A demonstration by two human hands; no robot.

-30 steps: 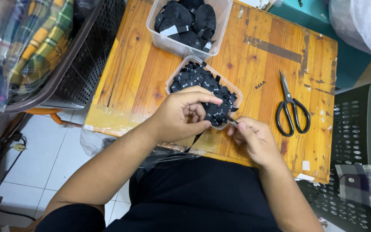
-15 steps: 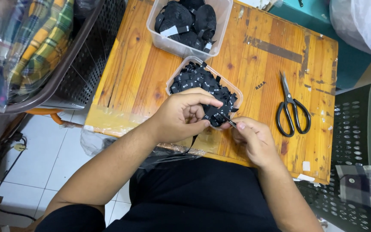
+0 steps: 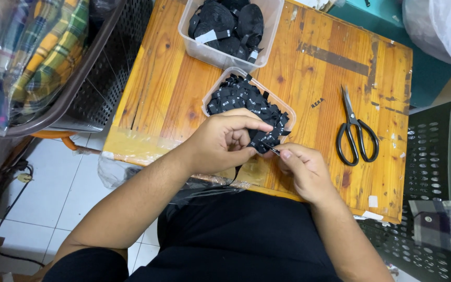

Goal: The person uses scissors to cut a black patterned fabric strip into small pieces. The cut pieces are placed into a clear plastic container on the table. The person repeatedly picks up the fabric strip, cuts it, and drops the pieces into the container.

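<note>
Left hand (image 3: 220,140) pinches black labels (image 3: 264,140); tub (image 3: 286,107) full; right hand (image 3: 303,169) beside.

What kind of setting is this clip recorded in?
Probably a small home garment or label workshop: a worn wooden table holds a clear tub of small black fabric labels, black scissors lie alongside, and a basket of bagged plaid cloth stands over tiled floor.

Black labels (image 3: 246,102) with white marks fill the near clear tub (image 3: 288,109). Black cloth pieces (image 3: 225,23) fill the far tub (image 3: 194,49). Orange-brown wooden table (image 3: 157,89); black scissors (image 3: 355,130) at right; plaid cloth (image 3: 32,52), far left, green, yellow and red.
</note>
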